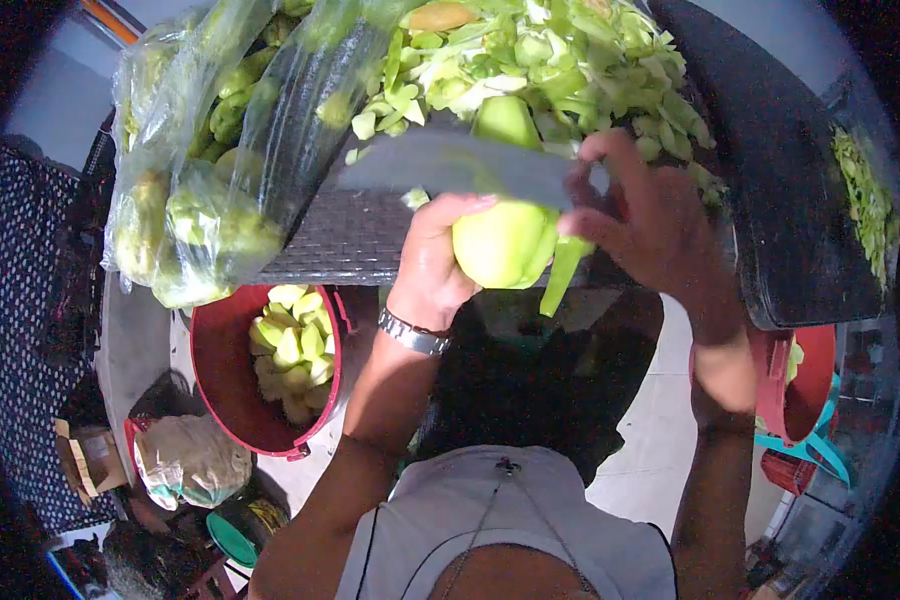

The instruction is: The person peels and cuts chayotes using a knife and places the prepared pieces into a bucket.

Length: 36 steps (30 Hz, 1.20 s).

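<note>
My left hand (435,250), with a metal watch at the wrist, is closed around a pale green peeled fruit (505,245) near the table's front edge. My right hand (635,205) grips the handle of a wide knife (450,165), whose blade is blurred and lies across the upper part of the fruit. A strip of green peel (565,275) hangs beside the fruit, below my right fingers. Just beyond the blade, a green piece (505,120) shows in line with the fruit; whether they are joined is hidden.
Peelings (560,50) are heaped on the dark woven table (355,235). Plastic bags of green produce (200,200) lie at the left. Below stands a red bucket (205,365) holding cut pieces (295,345); another red bucket (810,385) is at the right.
</note>
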{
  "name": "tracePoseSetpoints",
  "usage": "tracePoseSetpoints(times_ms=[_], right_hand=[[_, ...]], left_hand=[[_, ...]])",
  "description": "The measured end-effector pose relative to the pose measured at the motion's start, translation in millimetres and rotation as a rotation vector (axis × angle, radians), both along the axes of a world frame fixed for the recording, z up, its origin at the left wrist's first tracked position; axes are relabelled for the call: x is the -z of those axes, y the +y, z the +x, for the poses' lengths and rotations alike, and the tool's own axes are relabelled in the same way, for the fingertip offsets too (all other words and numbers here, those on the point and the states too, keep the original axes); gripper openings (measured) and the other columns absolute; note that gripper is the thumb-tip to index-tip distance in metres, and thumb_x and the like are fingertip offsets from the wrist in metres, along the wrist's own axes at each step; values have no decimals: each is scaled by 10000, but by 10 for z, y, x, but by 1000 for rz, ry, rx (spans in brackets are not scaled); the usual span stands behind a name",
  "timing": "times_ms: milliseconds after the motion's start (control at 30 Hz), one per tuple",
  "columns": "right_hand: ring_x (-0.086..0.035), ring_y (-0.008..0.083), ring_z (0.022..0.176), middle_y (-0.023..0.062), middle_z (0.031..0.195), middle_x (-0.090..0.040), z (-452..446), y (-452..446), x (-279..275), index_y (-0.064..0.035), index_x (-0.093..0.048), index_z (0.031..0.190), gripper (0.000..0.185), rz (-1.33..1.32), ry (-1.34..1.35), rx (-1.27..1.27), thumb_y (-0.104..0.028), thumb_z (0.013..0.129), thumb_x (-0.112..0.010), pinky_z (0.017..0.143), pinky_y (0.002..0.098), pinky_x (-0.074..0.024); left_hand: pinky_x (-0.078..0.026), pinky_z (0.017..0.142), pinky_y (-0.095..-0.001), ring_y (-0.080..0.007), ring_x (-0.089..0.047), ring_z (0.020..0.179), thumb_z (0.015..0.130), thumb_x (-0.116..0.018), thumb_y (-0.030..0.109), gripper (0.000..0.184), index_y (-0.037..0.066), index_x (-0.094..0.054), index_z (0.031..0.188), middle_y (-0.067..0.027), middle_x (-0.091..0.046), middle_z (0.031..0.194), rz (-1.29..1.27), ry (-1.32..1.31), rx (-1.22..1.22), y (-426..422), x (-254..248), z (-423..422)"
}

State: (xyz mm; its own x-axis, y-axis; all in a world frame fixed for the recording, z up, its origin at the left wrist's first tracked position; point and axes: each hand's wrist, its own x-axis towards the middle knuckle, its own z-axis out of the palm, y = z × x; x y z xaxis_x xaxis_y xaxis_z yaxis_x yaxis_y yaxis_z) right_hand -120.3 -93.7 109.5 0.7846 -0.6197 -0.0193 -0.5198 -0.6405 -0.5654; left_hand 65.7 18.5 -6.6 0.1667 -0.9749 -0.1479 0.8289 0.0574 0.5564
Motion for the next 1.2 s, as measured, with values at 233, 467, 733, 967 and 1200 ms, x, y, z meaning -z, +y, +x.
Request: tracePoseSetpoints(times_ms=[233,467,733,967,1200], right_hand=[[-672,292,644,134,781,-685,-105,-565,555,-99,-533,1130,387,-360,-282,140,-405,941,-676,601,382,-508],[-669,306,676,156,809,-673,-139,-204,379,-101,-546,1129,349,-252,-224,14,-369,939,-665,644,391,-501],[-676,340,694,156,768,-664,-196,87,155,-106,-556,1122,377,-72,-97,-63,-428,952,-654,642,435,-504],[-663,297,615,128,696,-655,-264,-435,496,-124,-543,1125,432,-340,-164,354,-483,929,-680,584,425,-482],[-702,320,638,126,659,-654,-157,258,286,-114,-486,1210,561,-363,14,7,-499,877,-723,565,429,-519]], left_hand=[[-616,781,-581,-370,-707,946,772,-691,312,692,-43,-512,1339,-229,-670,1132,-57,-107,92,128,-161,-36],[-609,852,-522,-358,-714,923,774,-733,295,704,-48,-503,1344,-233,-670,1135,-20,-15,54,120,-20,-42],[-572,890,-366,-246,-708,952,814,-717,140,490,-42,-575,1245,-158,-694,1110,-53,74,36,139,80,-24],[-561,885,-348,-223,-701,949,762,-769,117,551,-46,-579,1252,-135,-697,1093,-59,-193,106,161,-265,-16],[-536,907,-337,-179,-666,1016,655,-900,84,673,-16,-558,1226,-92,-689,1099,103,-954,-193,178,-338,-174]])
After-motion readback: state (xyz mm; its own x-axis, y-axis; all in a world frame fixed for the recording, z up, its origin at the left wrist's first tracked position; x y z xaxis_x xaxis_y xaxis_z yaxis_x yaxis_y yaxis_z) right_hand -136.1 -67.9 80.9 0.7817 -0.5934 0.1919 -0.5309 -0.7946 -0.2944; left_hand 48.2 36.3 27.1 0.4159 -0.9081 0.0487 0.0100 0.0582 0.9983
